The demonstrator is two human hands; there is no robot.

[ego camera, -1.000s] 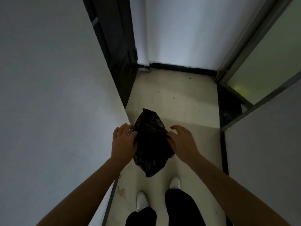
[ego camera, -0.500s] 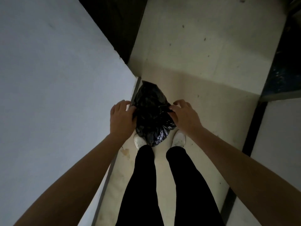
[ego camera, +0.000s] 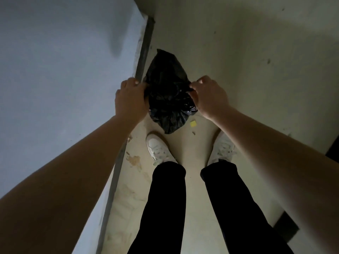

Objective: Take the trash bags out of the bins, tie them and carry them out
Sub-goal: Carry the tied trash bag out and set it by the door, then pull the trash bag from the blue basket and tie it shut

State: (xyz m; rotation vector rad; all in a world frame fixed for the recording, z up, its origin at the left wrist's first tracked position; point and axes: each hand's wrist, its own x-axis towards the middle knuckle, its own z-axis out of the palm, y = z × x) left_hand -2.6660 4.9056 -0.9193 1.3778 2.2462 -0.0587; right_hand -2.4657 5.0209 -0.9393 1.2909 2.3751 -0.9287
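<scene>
Head view: trash bag [ego camera: 167, 92] between both hands.

A small black trash bag [ego camera: 167, 92] hangs above the pale floor [ego camera: 238, 52], gripped on both sides. The left hand [ego camera: 130, 99] clamps the bag's left edge, close to the grey wall [ego camera: 64, 70]; the right hand [ego camera: 209, 96] pinches its right edge, fingers [ego camera: 197, 85] curled into the plastic. Below the bag stand two white shoes [ego camera: 157, 149] under black trousers [ego camera: 165, 208]. A yellow scrap [ego camera: 193, 123] lies on the floor just beside the bag's lower right.
</scene>
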